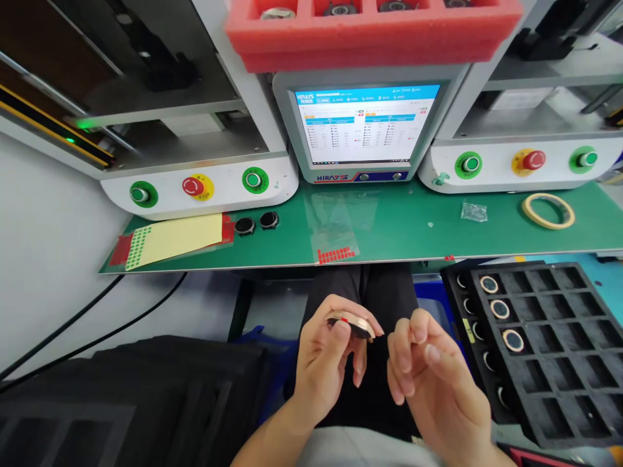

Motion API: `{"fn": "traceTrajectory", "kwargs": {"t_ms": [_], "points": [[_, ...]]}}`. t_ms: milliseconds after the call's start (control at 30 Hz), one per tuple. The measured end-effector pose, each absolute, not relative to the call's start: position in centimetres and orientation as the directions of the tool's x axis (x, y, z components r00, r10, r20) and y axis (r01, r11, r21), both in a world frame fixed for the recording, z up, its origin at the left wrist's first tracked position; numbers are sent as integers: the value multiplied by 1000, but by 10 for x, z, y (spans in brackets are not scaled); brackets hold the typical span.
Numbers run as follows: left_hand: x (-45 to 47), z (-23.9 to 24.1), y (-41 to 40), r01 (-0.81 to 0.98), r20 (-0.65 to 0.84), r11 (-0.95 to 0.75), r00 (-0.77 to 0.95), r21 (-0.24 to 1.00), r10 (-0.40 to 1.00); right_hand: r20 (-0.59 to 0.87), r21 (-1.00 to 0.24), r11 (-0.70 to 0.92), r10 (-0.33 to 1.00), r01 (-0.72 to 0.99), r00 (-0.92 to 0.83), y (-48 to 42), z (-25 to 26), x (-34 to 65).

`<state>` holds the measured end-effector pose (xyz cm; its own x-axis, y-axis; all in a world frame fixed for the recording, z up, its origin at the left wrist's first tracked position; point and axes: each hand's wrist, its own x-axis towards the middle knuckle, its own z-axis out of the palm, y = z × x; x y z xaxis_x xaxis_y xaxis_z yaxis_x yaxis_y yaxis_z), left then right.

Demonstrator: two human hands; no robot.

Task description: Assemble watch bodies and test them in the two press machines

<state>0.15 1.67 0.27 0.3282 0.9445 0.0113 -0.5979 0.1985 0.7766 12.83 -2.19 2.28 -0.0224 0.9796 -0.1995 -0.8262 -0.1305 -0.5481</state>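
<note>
My left hand (pixel 327 353) holds a round watch case (pixel 351 323) with a gold rim and a small red sticker on it, gripped between thumb and fingertips above my lap. My right hand (pixel 428 370) is just to its right, fingers curled loosely, holding nothing that I can see. A black compartment tray (pixel 559 383) at my right holds three gold-ringed round parts (pixel 500 309) in its left column. Two dark round watch cases (pixel 256 222) lie on the green bench mat (pixel 399 227).
A monitor (pixel 363 126) stands at the bench's back between two white machines with green and red buttons. A yellow sticker sheet (pixel 170 239), red sticker strip (pixel 335 254), tape roll (pixel 548 211) and small plastic bag (pixel 474 211) lie on the mat. A red foam tray (pixel 370 39) sits above. Black trays (pixel 121 402) are stacked at lower left.
</note>
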Motion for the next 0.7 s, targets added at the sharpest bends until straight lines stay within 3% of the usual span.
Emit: {"fn": "traceTrajectory", "kwargs": {"t_ms": [200,400,567,700], "points": [[2,0,12,-496,60,71,244,865,968,-144,-707,-16,982,-707,122,-24,20,123],[5,1,10,-497,30,98,243,862,970,-8,-866,150,949,-477,314,-24,14,120],[6,2,7,-472,33,99,263,876,964,39,-914,146,960,-379,277,-22,13,110],[7,3,6,-371,124,-33,224,928,967,-6,-919,82,975,-386,222,-21,18,104]]}}
